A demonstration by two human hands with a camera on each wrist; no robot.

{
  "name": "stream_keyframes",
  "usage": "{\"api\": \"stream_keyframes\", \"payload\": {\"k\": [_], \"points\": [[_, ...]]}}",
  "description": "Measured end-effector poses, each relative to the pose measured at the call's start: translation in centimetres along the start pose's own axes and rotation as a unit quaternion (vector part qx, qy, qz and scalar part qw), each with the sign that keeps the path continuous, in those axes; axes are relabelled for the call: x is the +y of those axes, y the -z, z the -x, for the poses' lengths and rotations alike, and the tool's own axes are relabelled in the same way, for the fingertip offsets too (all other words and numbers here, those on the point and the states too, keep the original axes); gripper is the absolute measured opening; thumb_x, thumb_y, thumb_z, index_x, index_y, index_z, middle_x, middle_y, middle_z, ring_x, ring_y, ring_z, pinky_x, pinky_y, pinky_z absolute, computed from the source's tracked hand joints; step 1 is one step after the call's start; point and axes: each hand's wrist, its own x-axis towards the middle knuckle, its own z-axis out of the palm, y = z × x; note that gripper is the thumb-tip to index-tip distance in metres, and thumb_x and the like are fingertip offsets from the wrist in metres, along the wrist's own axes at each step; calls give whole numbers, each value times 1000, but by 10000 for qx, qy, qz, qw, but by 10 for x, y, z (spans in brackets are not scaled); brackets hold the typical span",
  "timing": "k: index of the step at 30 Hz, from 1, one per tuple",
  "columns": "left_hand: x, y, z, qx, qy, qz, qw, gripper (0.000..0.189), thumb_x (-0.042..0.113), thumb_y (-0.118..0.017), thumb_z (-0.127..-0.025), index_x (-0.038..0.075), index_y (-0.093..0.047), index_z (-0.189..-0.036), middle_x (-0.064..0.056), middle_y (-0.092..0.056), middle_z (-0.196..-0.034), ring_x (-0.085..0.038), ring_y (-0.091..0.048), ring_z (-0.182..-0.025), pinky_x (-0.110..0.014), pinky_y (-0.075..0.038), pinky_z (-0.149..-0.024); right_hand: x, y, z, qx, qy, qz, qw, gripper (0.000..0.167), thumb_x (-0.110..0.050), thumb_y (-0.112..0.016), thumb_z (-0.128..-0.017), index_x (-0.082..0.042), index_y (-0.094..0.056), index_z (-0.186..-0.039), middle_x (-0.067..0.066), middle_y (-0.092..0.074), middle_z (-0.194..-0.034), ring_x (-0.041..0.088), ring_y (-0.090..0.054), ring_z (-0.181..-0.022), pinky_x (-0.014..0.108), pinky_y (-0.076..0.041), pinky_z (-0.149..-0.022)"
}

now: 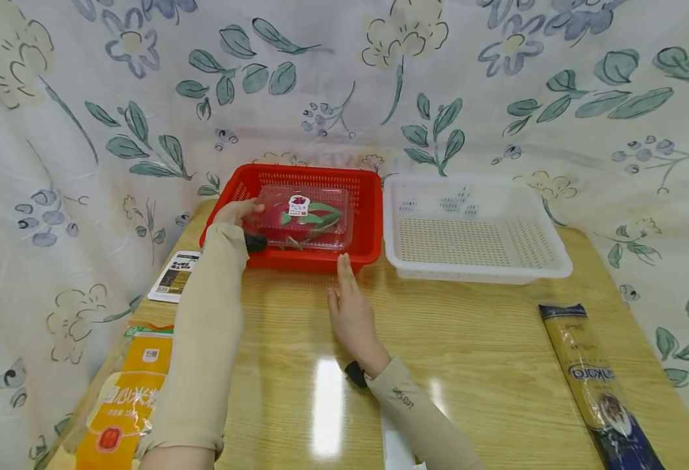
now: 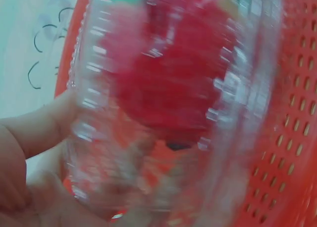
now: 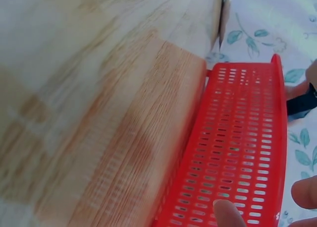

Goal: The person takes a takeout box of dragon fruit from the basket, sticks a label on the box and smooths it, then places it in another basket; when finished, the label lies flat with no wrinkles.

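A clear plastic box (image 1: 343, 222) with a red and green dragon fruit (image 1: 275, 220) inside lies in the red basket (image 1: 297, 261). My left hand (image 1: 236, 212) grips the left end of this box. In the left wrist view the fingers of that hand (image 2: 42, 133) curve around the end of the box (image 2: 198, 187), and part of them shows blurred through the plastic. At the basket's front rim is my right hand (image 1: 354, 320), its fingers stretched forward and holding nothing. Whether its fingertips touch the rim I cannot tell.
A white basket (image 1: 479, 269) stands right of the red one. At the right lies a pasta packet (image 1: 593, 385). On the left are an orange food packet (image 1: 123, 398) and a flat white-edged pack (image 1: 170, 281). A white strip (image 1: 396, 444) lies partly under the right forearm.
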Motion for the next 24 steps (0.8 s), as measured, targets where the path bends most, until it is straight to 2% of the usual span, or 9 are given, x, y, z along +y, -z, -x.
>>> {"api": "stream_keyframes", "payload": {"k": [3,5,7,11,15,19,21,22,24], "points": [[-1,-1,-1,74,-300,-399,9987,65,28,-60,-94,31,-31,-152,-3,-23,-161,-27,-22,-144,-53,-27,-118,1,0,-1,-15,7,42,10000,68,-16,-56,-98,-10,-20,-155,8,-27,-159,7,-23,-46,17,-26,-42],[1,-4,-2,221,-668,-1170,9906,61,24,-58,-95,19,-35,-151,-10,-32,-157,-29,-32,-136,-47,-33,-116,3,0,-2,-8,32,64,10000,67,-17,-56,-98,-9,-20,-155,8,-28,-159,7,-23,-46,17,-27,-41],[6,-8,-1,505,-1092,-2225,9675,55,20,-57,-95,6,-42,-145,-18,-43,-146,-31,-42,-122,-45,-40,-111,4,0,-4,-27,50,82,10000,67,-17,-56,-98,-9,-20,-155,8,-28,-159,7,-23,-46,17,-27,-41],[17,-19,12,1141,-1503,-4034,8954,37,19,-49,-92,-2,-55,-123,-20,-54,-120,-32,-49,-97,-44,-50,-88,7,4,-9,-115,84,245,9996,66,-17,-56,-98,-9,-22,-155,8,-28,-159,10,-28,-45,18,-28,-40],[26,-33,38,1536,-1897,-4498,8591,34,24,-43,-94,2,-60,-114,-19,-61,-115,-36,-56,-98,-52,-51,-87,8,18,-19,-319,159,257,9990,63,-17,-57,-97,-5,-28,-152,10,-33,-157,26,-64,-69,29,-53,-56],[15,-51,70,2064,-2703,-4402,8310,41,30,-43,-100,9,-57,-132,-19,-61,-129,-41,-59,-110,-61,-49,-92,15,43,-28,-749,397,35,9964,59,-18,-59,-96,-4,-35,-149,14,-44,-150,33,-65,-108,44,-53,-94],[-1,-59,85,2394,-3518,-4162,8036,42,30,-47,-101,11,-55,-137,-18,-61,-130,-41,-62,-108,-57,-52,-86,24,58,-30,-861,614,-5,9944,58,-20,-59,-97,-5,-38,-148,16,-54,-141,32,-66,-105,46,-50,-99],[-11,-63,92,2567,-3996,-4016,7831,41,29,-48,-100,12,-55,-136,-17,-63,-128,-39,-64,-104,-54,-54,-82,28,66,-29,-857,726,24,9937,56,-21,-58,-97,-5,-39,-147,16,-56,-139,33,-65,-106,48,-49,-98],[-34,-68,100,2932,-5081,-3660,7225,35,23,-52,-99,11,-61,-130,-15,-68,-120,-37,-66,-98,-49,-56,-75,39,83,-24,-645,1105,274,9914,54,-30,-53,-99,-5,-42,-146,17,-56,-138,36,-59,-116,51,-45,-103]]}}
